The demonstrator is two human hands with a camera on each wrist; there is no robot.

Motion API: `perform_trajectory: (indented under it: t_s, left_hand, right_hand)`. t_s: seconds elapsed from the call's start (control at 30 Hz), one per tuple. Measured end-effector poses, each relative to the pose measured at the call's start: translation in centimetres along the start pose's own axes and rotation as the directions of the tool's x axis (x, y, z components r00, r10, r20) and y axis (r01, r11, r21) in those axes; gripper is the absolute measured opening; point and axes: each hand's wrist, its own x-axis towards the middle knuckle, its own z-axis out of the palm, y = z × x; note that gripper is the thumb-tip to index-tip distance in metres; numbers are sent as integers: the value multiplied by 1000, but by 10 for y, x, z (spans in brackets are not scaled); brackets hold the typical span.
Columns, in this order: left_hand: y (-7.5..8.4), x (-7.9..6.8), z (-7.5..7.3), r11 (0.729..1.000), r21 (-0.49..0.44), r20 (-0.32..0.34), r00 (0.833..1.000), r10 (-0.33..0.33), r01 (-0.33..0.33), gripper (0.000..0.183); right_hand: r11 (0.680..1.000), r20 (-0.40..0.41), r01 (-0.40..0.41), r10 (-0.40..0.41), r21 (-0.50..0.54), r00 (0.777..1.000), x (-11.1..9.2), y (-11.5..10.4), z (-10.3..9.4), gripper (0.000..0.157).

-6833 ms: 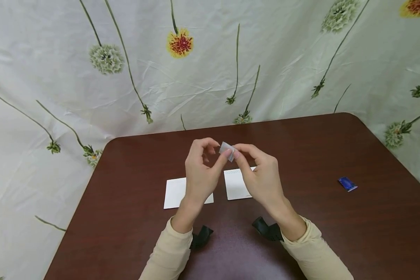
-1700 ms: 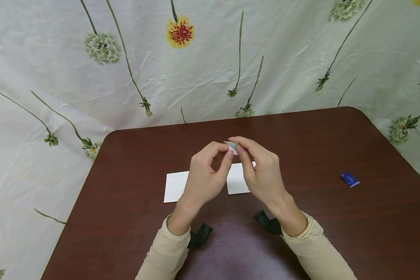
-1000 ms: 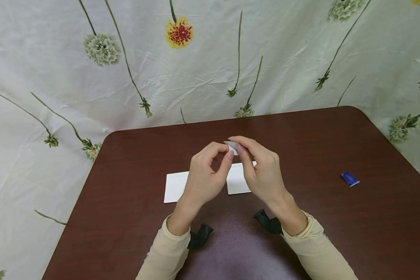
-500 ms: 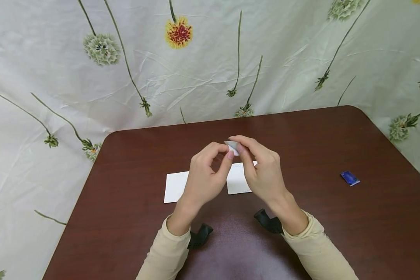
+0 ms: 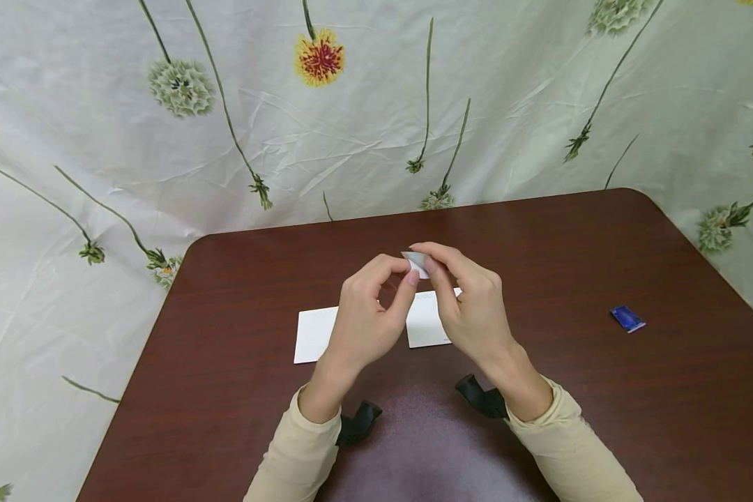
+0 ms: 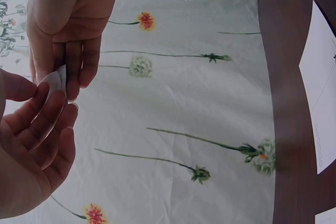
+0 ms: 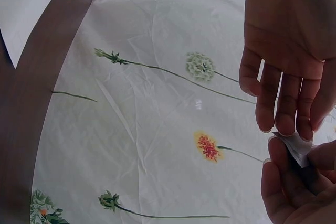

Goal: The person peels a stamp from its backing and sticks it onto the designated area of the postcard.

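Note:
Between my two hands, raised over the table, is a small white and grey piece (image 5: 419,265) that looks like a packet or folded paper. A finely toothed edge shows on the piece (image 7: 298,149) in the right wrist view, with a dark area beside it. My left hand (image 5: 370,307) pinches its left side between thumb and index finger. On its right side, my right hand (image 5: 470,300) pinches it the same way. The left wrist view shows the left hand (image 6: 37,150) below and the right hand (image 6: 73,19) above. Fingers hide much of the piece.
Two white cards lie behind the hands, a left card (image 5: 314,336) and a right card (image 5: 425,324), both partly covered. A small blue packet (image 5: 627,318) lies on the right of the dark wooden table (image 5: 552,279). A flowered curtain (image 5: 376,125) hangs beyond the far edge.
Since the oldest frame, the piece has turned and the left index finger has come in against it beside the thumb. Over the last second the hands have barely moved.

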Motion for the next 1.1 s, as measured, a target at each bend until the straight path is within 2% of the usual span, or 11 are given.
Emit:
perform_trajectory:
  t_s: [1.1]
  left_hand:
    - [0, 0, 0, 1000, -13, -1, 1000, -1, 1, 8]
  right_hand:
    - [999, 0, -23, 23, 30, 1000, 0, 0, -1, 19]
